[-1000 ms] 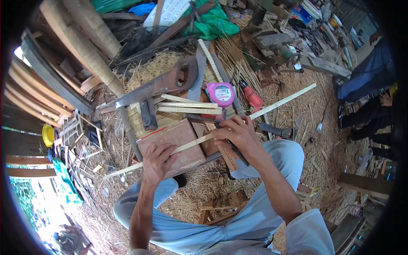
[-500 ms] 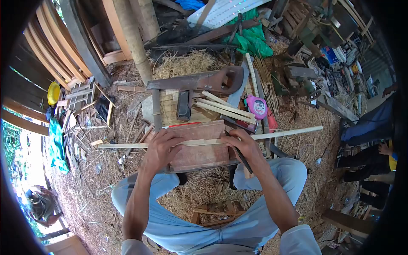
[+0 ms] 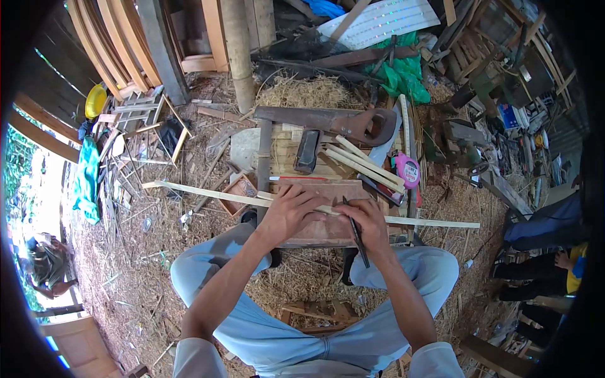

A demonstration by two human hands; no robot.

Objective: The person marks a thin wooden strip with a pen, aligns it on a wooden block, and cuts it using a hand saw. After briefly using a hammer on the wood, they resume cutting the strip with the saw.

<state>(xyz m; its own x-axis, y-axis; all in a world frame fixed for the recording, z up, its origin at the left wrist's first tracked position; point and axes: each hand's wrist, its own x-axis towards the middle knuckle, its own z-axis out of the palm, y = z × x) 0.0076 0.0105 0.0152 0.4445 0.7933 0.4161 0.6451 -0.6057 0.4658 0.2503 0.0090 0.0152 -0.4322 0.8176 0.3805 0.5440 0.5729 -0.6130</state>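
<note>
A long, pale wooden strip [image 3: 208, 191] lies crosswise over a reddish-brown board [image 3: 318, 234], both its ends reaching past the board. Against it lies what looks like a second, shorter strip [image 3: 266, 196]. My left hand [image 3: 287, 214] presses its closed fingers onto the strips near the middle. My right hand [image 3: 367, 228] pinches the strip close by, thumb and fingertips meeting near my left fingers. A slim, dark, knife-like tool [image 3: 358, 236] is also held in my right hand, its lower end pointing toward me. Fingers partly hide where the strips meet.
Beyond the board lie a handsaw [image 3: 334, 121], a dark block-shaped tool [image 3: 307, 151], several cut sticks [image 3: 362, 165] and a pink tape measure [image 3: 406, 170]. Shavings cover the ground. A small wooden box [image 3: 239, 194] sits left of the board. People [image 3: 545, 233] stand at right.
My left hand has slid right along the strip, closer to my right hand. The strip's left part now angles upward, and the view has shifted left.
</note>
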